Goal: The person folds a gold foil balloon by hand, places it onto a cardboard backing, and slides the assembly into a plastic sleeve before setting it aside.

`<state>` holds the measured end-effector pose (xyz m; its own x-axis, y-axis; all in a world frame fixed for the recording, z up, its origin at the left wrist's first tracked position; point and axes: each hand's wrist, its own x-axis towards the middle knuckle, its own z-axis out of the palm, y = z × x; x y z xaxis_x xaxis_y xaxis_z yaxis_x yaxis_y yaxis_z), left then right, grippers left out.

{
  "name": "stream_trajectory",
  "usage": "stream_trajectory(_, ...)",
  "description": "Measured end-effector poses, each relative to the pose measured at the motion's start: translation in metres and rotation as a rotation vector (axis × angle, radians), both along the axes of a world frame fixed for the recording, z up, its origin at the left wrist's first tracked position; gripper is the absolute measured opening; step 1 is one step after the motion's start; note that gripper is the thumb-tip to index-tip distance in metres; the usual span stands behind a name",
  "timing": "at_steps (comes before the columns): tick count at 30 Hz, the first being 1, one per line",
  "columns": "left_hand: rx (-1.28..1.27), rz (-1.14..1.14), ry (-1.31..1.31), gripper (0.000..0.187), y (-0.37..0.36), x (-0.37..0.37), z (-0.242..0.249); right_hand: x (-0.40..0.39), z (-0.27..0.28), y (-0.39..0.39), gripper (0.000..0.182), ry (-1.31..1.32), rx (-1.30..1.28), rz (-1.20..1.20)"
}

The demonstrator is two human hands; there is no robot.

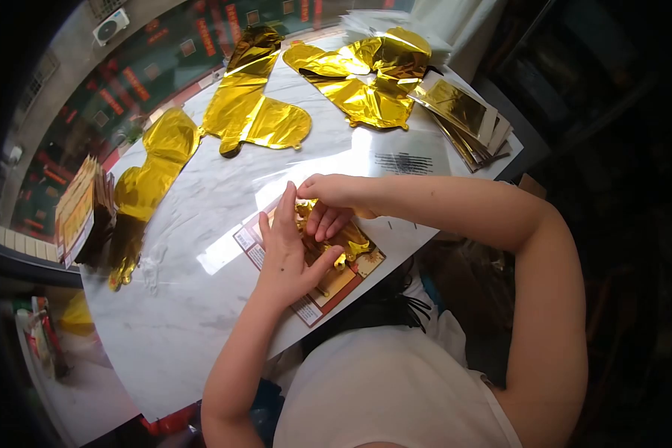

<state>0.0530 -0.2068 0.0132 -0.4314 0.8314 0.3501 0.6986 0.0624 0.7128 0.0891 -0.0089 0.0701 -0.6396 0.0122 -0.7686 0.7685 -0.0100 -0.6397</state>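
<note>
Loosely crumpled, a gold foil piece (pixel 357 245) is set over a printed card (pixel 342 285) near the front edge of the bench (pixel 194 321), and is partly covered by both hands. Its long axis is slanted across the card from upper left to lower right, with the lobed end pointed toward the wearer's right; the far end is hidden under the fingers. The left hand (pixel 282 252) is spread, fingers extended away from the body and thumb set out sideways against the foil; no firm grip is formed by it. The right hand (pixel 333 198) is half curled over the foil from the other side, its thumb and forefinger brought together near the left fingertips; whether foil is pinched there cannot be told.

Shiny, creased film is seen in three larger flattened shapes beyond: a narrow, wavy-edged strip (pixel 157 164) slanted down toward the left, an angular boot-like piece (pixel 243 112) with a rounded foot, and a broad, looped piece (pixel 377 101). The bench is surfaced in smooth white with grey marbling. Thin, flat packets (pixel 463 123) are fanned at the right, and stiff printed cards (pixel 84 209) are stacked at the left.
</note>
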Motion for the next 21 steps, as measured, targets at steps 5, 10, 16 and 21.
stream_trajectory(5,-0.08,0.025,0.148,0.093,0.002,0.003,-0.004,0.01,-0.022,0.014,0.038,0.099,-0.218,-0.136)
stream_trajectory(10,-0.159,0.015,0.19,0.086,0.002,0.003,-0.001,0.029,-0.019,0.029,0.039,0.389,-0.476,-0.328)
stream_trajectory(16,-0.155,0.009,0.232,0.084,0.001,0.003,-0.001,0.066,-0.018,0.023,0.042,1.037,0.798,0.224)
stream_trajectory(21,-0.158,0.012,0.19,0.082,0.002,0.003,-0.002,0.078,-0.051,0.008,0.065,1.035,1.181,0.595)
